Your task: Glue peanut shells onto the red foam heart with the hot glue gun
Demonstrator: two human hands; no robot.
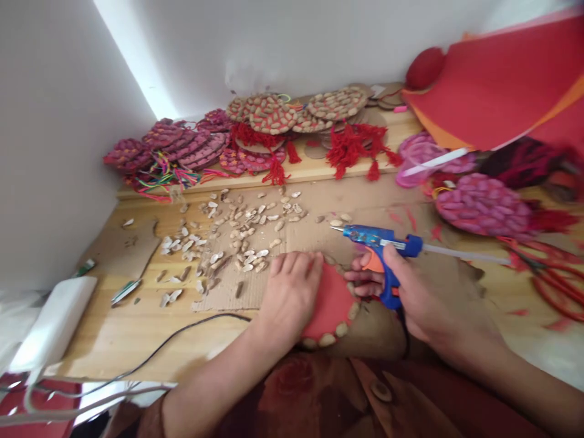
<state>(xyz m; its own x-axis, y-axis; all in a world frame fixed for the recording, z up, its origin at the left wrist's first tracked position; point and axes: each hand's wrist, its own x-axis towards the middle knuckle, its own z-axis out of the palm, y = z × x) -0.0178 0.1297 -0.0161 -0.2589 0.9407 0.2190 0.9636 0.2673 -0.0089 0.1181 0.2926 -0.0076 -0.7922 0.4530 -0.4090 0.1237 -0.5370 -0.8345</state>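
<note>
A red disc [332, 301] lies in front of me on the cardboard, with peanut shells [341, 329] set along its rim. My left hand [292, 292] is over the disc's left side, its fingers curled together at the upper left edge; what lies under the fingertips is hidden. In my right hand [401, 280] is a blue glue gun [371, 235] with an orange trigger. Its nozzle points left, above the far rim of the disc, and a clear glue stick [465, 253] sticks out of its back. Loose peanut shells [246, 231] are scattered left of and beyond the disc.
Finished shell discs [274, 115] with red tassels [360, 146] and pink discs [168, 143] line the back. At right are a pink shell disc [483, 204], red-handled scissors [556, 280] and red sheets [502, 79]. A white power strip [57, 322] and black cord [182, 331] lie left.
</note>
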